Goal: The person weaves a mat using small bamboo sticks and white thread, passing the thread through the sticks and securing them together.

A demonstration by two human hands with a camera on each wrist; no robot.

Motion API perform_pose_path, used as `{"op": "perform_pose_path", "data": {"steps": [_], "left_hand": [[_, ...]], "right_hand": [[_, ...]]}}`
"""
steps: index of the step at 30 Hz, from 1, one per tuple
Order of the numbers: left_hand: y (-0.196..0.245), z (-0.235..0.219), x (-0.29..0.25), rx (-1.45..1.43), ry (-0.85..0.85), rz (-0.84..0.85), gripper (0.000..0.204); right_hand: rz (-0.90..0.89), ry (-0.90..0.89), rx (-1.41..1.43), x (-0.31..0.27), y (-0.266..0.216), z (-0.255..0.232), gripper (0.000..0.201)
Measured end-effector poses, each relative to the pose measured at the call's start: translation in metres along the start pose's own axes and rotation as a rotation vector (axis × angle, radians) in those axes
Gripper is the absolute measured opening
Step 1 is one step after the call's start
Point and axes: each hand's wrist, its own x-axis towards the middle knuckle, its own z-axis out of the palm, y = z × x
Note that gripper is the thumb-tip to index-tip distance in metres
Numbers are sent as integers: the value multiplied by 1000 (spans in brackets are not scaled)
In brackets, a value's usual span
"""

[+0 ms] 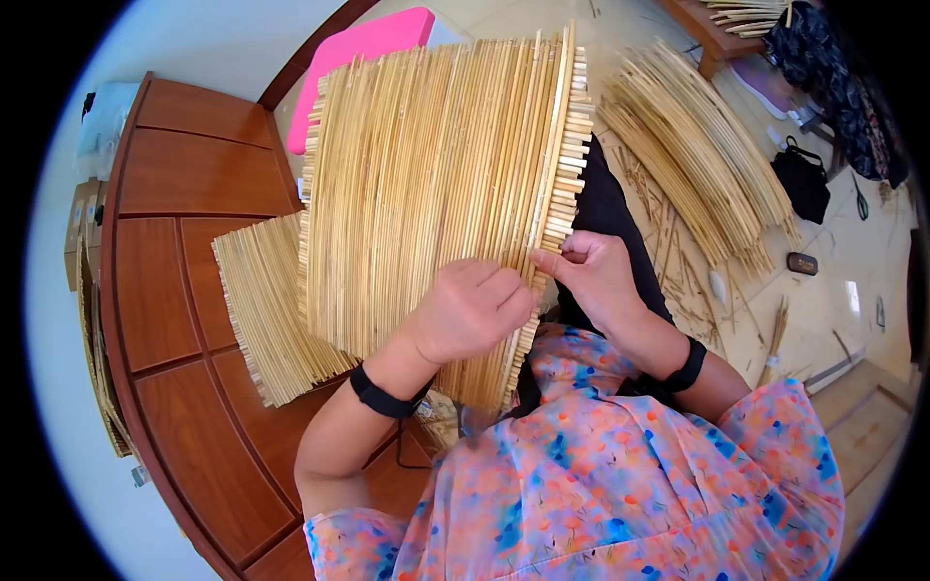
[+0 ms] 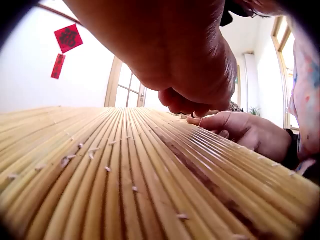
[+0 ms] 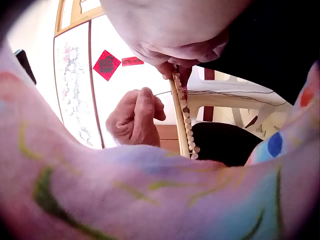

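A mat of straw-coloured reed stalks (image 1: 426, 174), bound side by side, stands tilted over the person's lap in the head view. My right hand (image 1: 596, 276) pinches its right edge, thumb on the upper face and fingers on the other side. Just left of that edge, my left hand (image 1: 475, 305) is over the mat's face with its fingers curled. From the left hand (image 3: 137, 117), a thin thread (image 3: 164, 93) runs to the mat's edge (image 3: 187, 120) in the right wrist view. Small pale thread stitches (image 2: 107, 169) dot the stalks in the left wrist view.
A second reed mat (image 1: 276, 310) leans by the brown wooden panelling (image 1: 160, 271) at left. Behind the held mat is a pink board-like top (image 1: 373, 39). Loose reed bundles (image 1: 693, 155) lie on the floor at right, near a black bag (image 1: 802, 184) and a dark case (image 1: 801, 263).
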Motion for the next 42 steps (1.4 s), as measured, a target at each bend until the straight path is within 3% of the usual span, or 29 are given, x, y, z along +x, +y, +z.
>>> {"op": "perform_pose_path", "data": {"steps": [3, 9, 12, 15, 21, 24, 30, 33, 36, 39, 42], "left_hand": [[-3, 0, 0, -1, 27, 79, 23], [-4, 2, 0, -66, 104, -146, 19], [-4, 13, -4, -94, 35, -151, 16], [3, 16, 2, -107, 28, -306, 16], [7, 3, -1, 9, -7, 44, 11], [3, -13, 16, 9, 292, -150, 12], [-6, -34, 29, 10, 302, -234, 13], [16, -37, 35, -694, 257, -762, 13], [20, -37, 33, -1395, 166, -1004, 24], [12, -42, 36, -1249, -3, -992, 24], [9, -75, 59, -1181, 180, -961, 25]], "right_hand": [[39, -8, -56, -2, -10, -2, 25], [28, -17, 55, 1, -9, 0, 23], [10, -16, 67, 4, 6, 1, 22], [-2, -12, 44, 2, 4, 1, 22], [5, -2, -72, -1, -1, -2, 22], [50, -29, -8, -2, -4, 0, 22], [46, -9, 94, -4, -10, 5, 21], [53, -34, 106, -2, -8, 4, 24], [73, -62, -202, -5, -24, -3, 27], [135, -115, -280, -3, -21, -4, 31], [91, -97, -182, -5, -17, 1, 35]]}}
